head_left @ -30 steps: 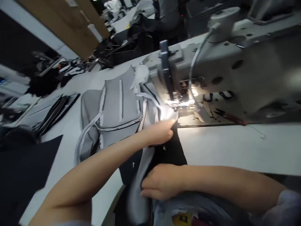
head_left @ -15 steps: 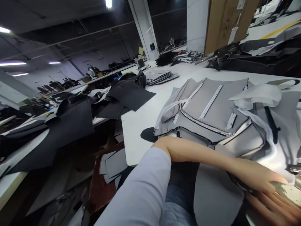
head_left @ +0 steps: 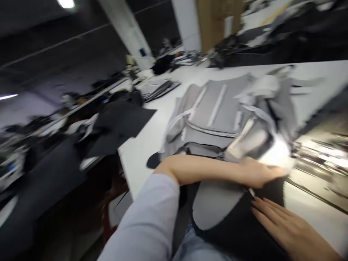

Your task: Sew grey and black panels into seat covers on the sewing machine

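Under right hand (head_left: 288, 226), fingers spread flat, black fabric panel (head_left: 268, 214) lies pressed down, apparently to stop it sliding; palm open, no grip. Left hand (head_left: 257, 174) reaches across, fingertips at white fold (head_left: 274, 156); blur hides whether it grips, can't tell from here. Just beyond hands, grey padded panel (head_left: 214, 116), white strips along it, lies rumpled on white worktable (head_left: 141, 156).

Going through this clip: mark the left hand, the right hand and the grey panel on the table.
left hand (head_left: 257, 173), head view, on the back of the hand.
right hand (head_left: 288, 230), head view, on the back of the hand.
grey panel (head_left: 205, 108), head view, on its top face between two white strips.
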A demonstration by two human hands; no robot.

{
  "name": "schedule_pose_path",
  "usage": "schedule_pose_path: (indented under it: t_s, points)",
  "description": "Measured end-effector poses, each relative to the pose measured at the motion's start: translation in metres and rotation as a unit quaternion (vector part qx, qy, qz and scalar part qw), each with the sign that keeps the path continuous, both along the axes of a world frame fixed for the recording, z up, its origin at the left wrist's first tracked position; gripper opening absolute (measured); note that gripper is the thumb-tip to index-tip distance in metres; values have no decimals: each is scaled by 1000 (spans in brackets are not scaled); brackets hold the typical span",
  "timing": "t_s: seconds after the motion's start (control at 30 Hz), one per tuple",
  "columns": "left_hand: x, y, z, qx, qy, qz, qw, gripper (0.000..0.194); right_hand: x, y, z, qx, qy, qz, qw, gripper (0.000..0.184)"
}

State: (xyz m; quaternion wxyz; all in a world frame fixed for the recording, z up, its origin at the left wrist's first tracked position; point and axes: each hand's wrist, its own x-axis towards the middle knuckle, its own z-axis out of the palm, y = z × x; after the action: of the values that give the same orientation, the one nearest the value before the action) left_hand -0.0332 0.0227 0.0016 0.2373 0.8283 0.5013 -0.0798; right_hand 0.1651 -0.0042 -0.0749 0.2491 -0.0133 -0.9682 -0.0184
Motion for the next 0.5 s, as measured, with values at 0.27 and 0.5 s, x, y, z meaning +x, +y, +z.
schedule_pose_path:
  t_s: [0.27,0.5]
  points:
    - [9,5,-2,121,146,1,982,67,-11,0,18,72,-3,-166,984,30]
    - [14,16,12,54,193,11,980,69,-10,-13,20,117,-8,-135,984,28]
